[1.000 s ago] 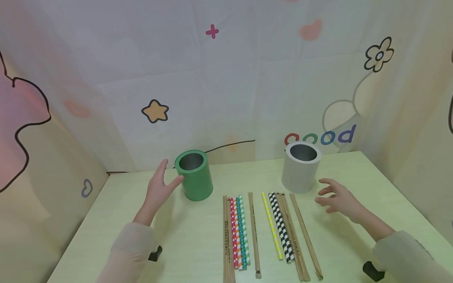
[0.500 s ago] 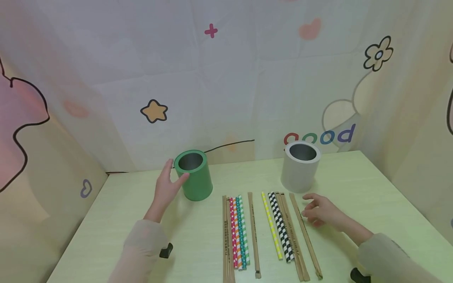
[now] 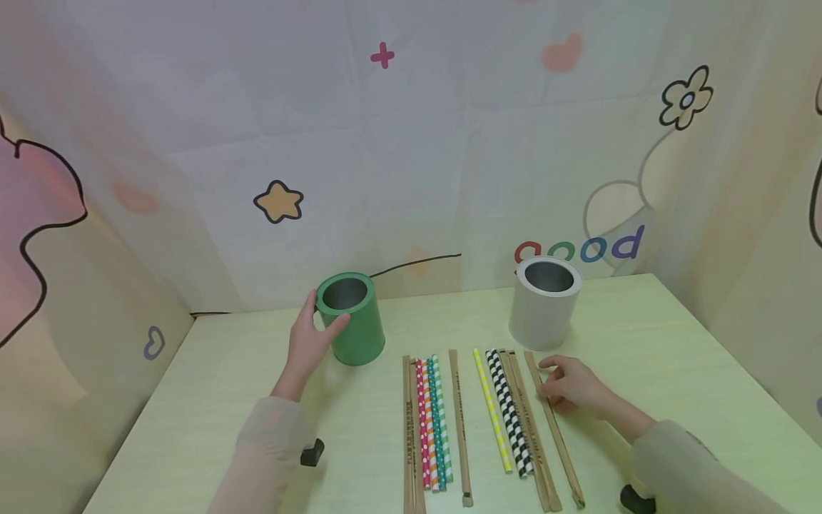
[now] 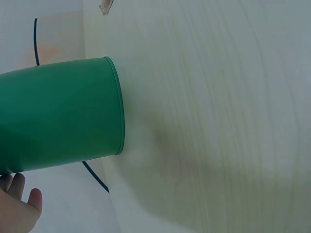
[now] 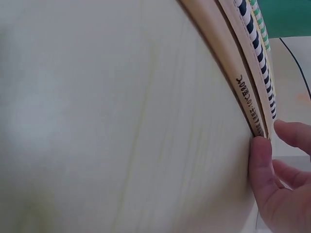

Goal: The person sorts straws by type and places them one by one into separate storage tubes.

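wrapped chopstick (image 3: 554,421) under right hand (image 3: 574,389) fingertips; left hand (image 3: 311,339) cups green cup (image 3: 352,318).

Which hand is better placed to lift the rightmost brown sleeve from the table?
The right hand. Its fingertips already touch the rightmost sleeve, near its far end. The left hand is at the green cup, across the row of straws.
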`<state>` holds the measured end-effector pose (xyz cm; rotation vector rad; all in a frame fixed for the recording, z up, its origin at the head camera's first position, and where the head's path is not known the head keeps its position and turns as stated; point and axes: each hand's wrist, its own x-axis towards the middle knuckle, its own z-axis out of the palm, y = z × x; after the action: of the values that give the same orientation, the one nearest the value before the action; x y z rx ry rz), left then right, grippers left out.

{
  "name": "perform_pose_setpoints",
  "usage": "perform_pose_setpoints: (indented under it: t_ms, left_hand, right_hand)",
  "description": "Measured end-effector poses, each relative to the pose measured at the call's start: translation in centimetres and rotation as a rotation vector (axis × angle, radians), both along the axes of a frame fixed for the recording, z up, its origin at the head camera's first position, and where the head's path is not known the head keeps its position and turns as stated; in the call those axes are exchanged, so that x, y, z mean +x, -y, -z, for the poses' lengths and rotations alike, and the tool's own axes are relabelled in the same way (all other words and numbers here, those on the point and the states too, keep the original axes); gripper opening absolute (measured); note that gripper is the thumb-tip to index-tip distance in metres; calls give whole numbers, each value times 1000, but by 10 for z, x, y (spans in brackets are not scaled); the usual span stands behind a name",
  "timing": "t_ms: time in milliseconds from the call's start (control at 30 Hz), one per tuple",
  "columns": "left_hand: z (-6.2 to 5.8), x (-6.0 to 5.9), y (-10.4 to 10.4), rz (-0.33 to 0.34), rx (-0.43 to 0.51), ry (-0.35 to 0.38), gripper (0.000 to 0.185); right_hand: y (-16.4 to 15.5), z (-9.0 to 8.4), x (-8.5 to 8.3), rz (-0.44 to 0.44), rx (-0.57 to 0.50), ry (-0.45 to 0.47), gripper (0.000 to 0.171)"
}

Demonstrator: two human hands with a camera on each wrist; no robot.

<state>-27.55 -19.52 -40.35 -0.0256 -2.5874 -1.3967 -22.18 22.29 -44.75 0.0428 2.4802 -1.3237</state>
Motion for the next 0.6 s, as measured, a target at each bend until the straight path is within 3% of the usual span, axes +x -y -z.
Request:
perform_pose_setpoints:
  t_ms: [600]
  left_hand:
    - [2,-3,-4,-17,76,36,93]
  right_hand:
    - [12,5,-6,24,152,-70,45]
